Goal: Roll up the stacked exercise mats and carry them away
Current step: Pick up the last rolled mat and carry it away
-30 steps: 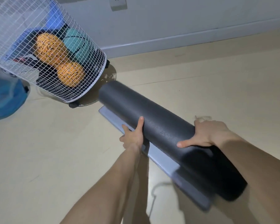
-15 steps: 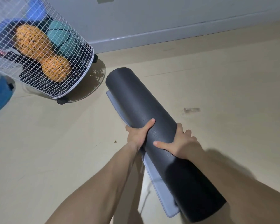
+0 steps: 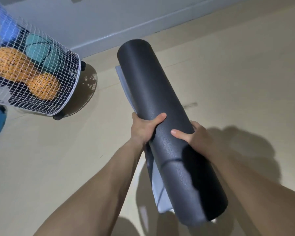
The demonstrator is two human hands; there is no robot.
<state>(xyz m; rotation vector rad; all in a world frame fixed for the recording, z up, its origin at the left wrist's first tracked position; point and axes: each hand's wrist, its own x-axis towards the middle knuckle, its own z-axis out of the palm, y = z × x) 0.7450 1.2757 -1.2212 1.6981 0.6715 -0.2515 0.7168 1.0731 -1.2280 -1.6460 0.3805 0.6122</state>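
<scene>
The dark grey rolled foam exercise mat [image 3: 152, 82] runs from the upper centre of the frame down to the lower right. It seems to be lifted clear of the beige floor [image 3: 237, 79], where its shadow falls at right. A pale grey-blue mat edge [image 3: 123, 80] shows along its left side and again near the lower end, so a second layer appears to be wound in with it. The foam should be light, soft and springy, with a faintly textured skin that gives grip. The roll will want to loosen, so a hold near its middle with the loose edge pinned suits it best. The left hand [image 3: 146, 127] clasps the roll from the left, thumb over the top, and the right hand [image 3: 194, 136] wraps it from the right, thumb laid across. Both are clamped on the roll close together. A white wire-mesh basket of balls [image 3: 61, 92] stands at upper left.
</scene>
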